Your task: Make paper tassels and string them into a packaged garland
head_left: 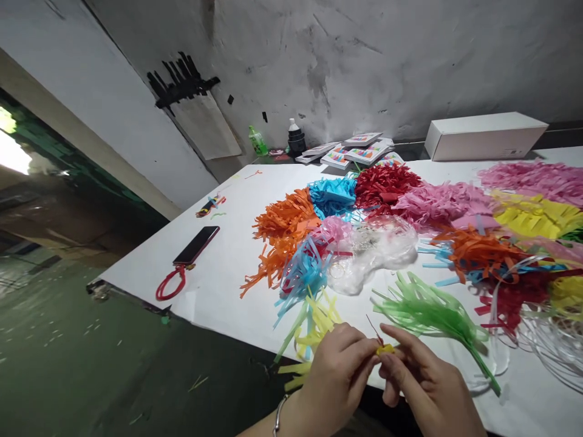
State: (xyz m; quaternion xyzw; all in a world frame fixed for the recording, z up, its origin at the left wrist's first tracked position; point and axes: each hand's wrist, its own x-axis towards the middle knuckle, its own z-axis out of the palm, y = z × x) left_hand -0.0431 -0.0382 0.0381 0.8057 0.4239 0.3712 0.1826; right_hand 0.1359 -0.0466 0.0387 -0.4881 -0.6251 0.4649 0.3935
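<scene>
At the front edge of the white table (232, 285), I view a small yellow piece (385, 349) between both hands, a thin reddish strand (374, 329) projecting upward beside it. Left hand (337, 370): thumb and finger pinch the piece. Right hand (432, 388): thumb set against it, forefinger raised; I cannot tell whether it grips. Beyond the right hand: green fringed tassel (428, 309). Farther back: clear plastic bag (387, 255). Left: phone (197, 246). Rear right: white box (483, 138).
</scene>
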